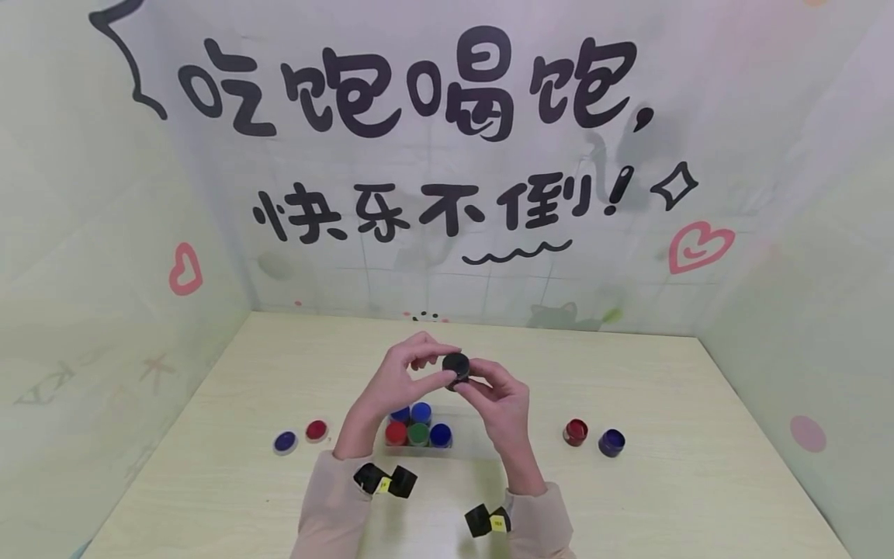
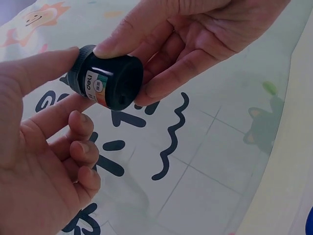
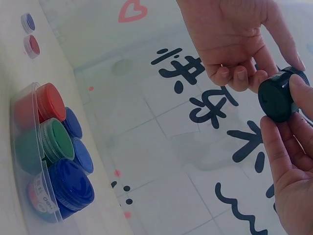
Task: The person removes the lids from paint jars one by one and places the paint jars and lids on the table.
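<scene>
A small dark paint jar (image 2: pixel 115 81) with a printed label is held up above the table between both hands. My left hand (image 1: pixel 401 376) pinches its lid end (image 2: pixel 77 71) between thumb and forefinger, the other fingers curled loosely. Around the jar's body, my right hand (image 1: pixel 501 400) has its thumb and fingertips. The lid appears to sit on the jar. Below the hands, a clear plastic tray (image 3: pixel 34 147) holds several capped paint jars, among them a red jar (image 1: pixel 396 433), a green jar (image 1: pixel 418 434) and a blue jar (image 1: pixel 441 435).
Right of the tray stand an uncapped red jar (image 1: pixel 576 432) and an uncapped dark blue jar (image 1: pixel 611 442). On the left lie a blue lid (image 1: pixel 285 442) and a red lid (image 1: pixel 317 431). A printed cloth (image 1: pixel 447 287) walls the back of the pale wooden table (image 1: pixel 209 497).
</scene>
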{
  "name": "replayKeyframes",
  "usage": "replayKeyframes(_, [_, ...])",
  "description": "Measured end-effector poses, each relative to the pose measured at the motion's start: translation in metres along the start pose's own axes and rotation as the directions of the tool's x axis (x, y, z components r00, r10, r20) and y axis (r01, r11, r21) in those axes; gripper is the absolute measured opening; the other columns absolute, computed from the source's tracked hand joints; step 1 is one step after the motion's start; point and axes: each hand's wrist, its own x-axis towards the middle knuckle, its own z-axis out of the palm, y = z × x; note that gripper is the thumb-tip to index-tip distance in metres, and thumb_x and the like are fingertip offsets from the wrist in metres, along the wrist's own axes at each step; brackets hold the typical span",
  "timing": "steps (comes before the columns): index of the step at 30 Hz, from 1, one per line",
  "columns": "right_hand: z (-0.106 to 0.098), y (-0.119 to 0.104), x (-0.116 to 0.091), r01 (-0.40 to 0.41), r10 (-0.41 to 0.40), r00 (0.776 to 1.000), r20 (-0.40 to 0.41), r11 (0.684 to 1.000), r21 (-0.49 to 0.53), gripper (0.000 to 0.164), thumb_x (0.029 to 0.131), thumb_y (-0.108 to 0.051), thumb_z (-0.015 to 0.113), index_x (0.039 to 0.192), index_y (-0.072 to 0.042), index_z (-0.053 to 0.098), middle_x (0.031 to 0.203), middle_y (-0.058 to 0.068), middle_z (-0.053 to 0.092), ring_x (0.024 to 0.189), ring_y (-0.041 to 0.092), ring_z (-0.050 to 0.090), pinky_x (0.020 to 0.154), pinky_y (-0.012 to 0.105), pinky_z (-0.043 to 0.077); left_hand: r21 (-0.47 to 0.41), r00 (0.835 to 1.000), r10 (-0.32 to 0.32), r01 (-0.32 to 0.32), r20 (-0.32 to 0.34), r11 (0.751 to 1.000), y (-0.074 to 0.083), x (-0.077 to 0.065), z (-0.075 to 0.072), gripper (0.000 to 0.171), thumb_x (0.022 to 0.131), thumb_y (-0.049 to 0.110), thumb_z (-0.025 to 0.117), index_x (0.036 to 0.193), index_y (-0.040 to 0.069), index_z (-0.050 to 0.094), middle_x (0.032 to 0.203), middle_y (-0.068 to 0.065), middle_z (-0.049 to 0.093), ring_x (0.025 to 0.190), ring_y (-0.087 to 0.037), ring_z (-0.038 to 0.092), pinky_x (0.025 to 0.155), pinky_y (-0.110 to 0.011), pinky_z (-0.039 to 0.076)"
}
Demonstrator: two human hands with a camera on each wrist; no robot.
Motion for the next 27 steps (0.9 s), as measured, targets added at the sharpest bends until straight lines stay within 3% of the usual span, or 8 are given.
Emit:
replayKeyframes(4, [0.000, 0.001, 0.000, 0.007, -0.007, 1.000, 0.000, 1.000, -0.004, 0.025, 0.079, 0.010, 0.068, 0.100, 0.019, 0.059, 0.099, 0.001, 0.066, 0.092, 0.014, 0.065, 0.078, 0.032, 0.052, 0.004, 0.997, -0.052, 0.052, -0.050, 0.999, -0.016, 0.000, 0.004, 0.023, 0.075, 0.001, 0.076, 0.095, 0.000, 0.065, 0.082, -0.001, 0.050, 0.076, -0.017, 0.041, 0.068, -0.027, 0.033])
replayKeyframes(7, [0.001, 0.001, -0.001, 0.008, -0.008, 1.000, 0.006, 1.000, 0.001, 0.025, 0.079, 0.010, 0.067, 0.100, 0.019, 0.058, 0.099, 0.001, 0.066, 0.092, 0.014, 0.065, 0.078, 0.032, 0.052, 0.013, 0.996, -0.072, 0.072, -0.058, 0.997, -0.030, 0.000, 0.007, 0.026, 0.076, 0.006, 0.077, 0.098, 0.005, 0.064, 0.084, 0.001, 0.048, 0.078, -0.017, 0.041, 0.069, -0.028, 0.033])
replayKeyframes(11, [0.002, -0.001, -0.001, -0.001, 0.001, 1.000, 0.015, 1.000, 0.006, 0.026, 0.079, 0.010, 0.067, 0.102, 0.019, 0.058, 0.100, 0.002, 0.066, 0.090, 0.016, 0.066, 0.077, 0.033, 0.052, -0.005, 1.000, 0.015, -0.015, -0.025, 1.000, -0.037, -0.001, 0.005, 0.029, 0.080, 0.003, 0.071, 0.109, 0.003, 0.066, 0.083, -0.003, 0.047, 0.077, -0.019, 0.040, 0.068, -0.028, 0.032])
replayKeyframes(14, [0.002, -0.001, -0.001, -0.001, 0.001, 1.000, 0.018, 1.000, 0.004, 0.026, 0.079, 0.010, 0.067, 0.103, 0.018, 0.058, 0.100, 0.002, 0.066, 0.090, 0.016, 0.066, 0.077, 0.033, 0.052, -0.013, 0.999, 0.032, -0.033, -0.012, 0.999, -0.036, -0.001, 0.004, 0.029, 0.080, 0.000, 0.071, 0.108, 0.002, 0.067, 0.083, -0.004, 0.049, 0.077, -0.019, 0.041, 0.067, -0.027, 0.033])
replayKeyframes(20, [0.002, 0.000, -0.003, 0.008, -0.008, 1.000, 0.014, 1.000, 0.003, 0.025, 0.079, 0.010, 0.067, 0.100, 0.019, 0.058, 0.099, 0.001, 0.066, 0.092, 0.015, 0.065, 0.078, 0.033, 0.052, 0.034, 0.996, -0.074, 0.076, -0.053, 0.997, -0.012, -0.002, 0.007, 0.027, 0.075, 0.003, 0.077, 0.096, 0.001, 0.061, 0.082, -0.001, 0.046, 0.077, -0.017, 0.040, 0.069, -0.027, 0.033])
replayKeyframes(23, [0.002, 0.000, -0.003, 0.003, -0.003, 1.000, 0.014, 1.000, 0.008, 0.026, 0.079, 0.009, 0.067, 0.100, 0.020, 0.058, 0.100, 0.001, 0.066, 0.092, 0.014, 0.065, 0.078, 0.032, 0.052, 0.042, 0.998, -0.048, 0.049, -0.032, 0.998, -0.011, -0.002, 0.007, 0.029, 0.077, -0.001, 0.073, 0.103, -0.001, 0.061, 0.083, -0.004, 0.046, 0.078, -0.018, 0.040, 0.069, -0.028, 0.033])
replayKeyframes(27, [0.002, 0.000, -0.003, -0.006, 0.006, 1.000, 0.013, 1.000, 0.005, 0.027, 0.078, 0.010, 0.068, 0.101, 0.020, 0.058, 0.100, 0.000, 0.066, 0.092, 0.014, 0.065, 0.077, 0.031, 0.052, 0.027, 1.000, 0.008, -0.009, 0.017, 1.000, -0.028, -0.001, 0.005, 0.032, 0.079, -0.002, 0.070, 0.111, 0.001, 0.065, 0.086, -0.007, 0.051, 0.081, -0.018, 0.041, 0.069, -0.028, 0.033])
